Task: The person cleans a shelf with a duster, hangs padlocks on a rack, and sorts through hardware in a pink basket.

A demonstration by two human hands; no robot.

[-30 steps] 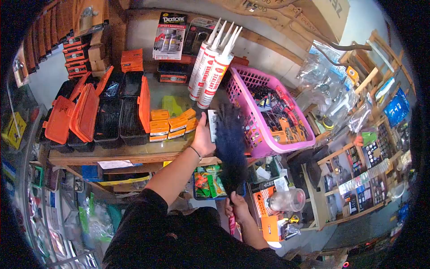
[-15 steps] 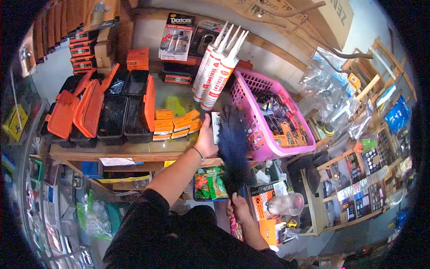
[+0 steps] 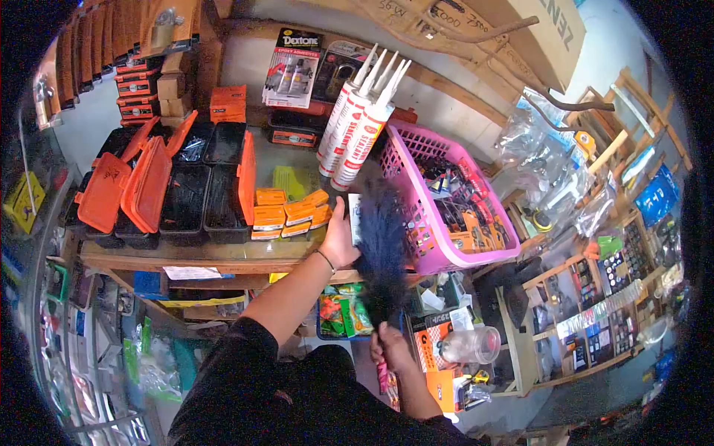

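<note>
My right hand (image 3: 394, 348) is closed around the pink patterned handle of a dark feather duster (image 3: 383, 249). The duster's feathers are blurred and stand upright in front of the table edge. Beside them, my left hand (image 3: 340, 241) has its thumb raised against a small white item with dark print (image 3: 355, 215). Feathers cover part of that item and most of the left fingers. Silicone sealant tubes (image 3: 358, 141) stand just behind. Small orange-and-white boxes (image 3: 286, 213) lie to the left of my left hand, and a pink plastic basket (image 3: 416, 204) full of packaged goods is on the right.
Black cases with orange lids (image 3: 152, 186) stand on the glass-topped table (image 3: 186, 254) at left. An epoxy adhesive pack (image 3: 291, 70) leans at the back. Below right are a clear jar (image 3: 472, 345) and boxes. Wooden shelving (image 3: 580, 312) stands at far right.
The view has shifted slightly. The duster's feathers have moved a little left, nearer my left hand, and their tips stay blurred. Both hands keep their holds.
</note>
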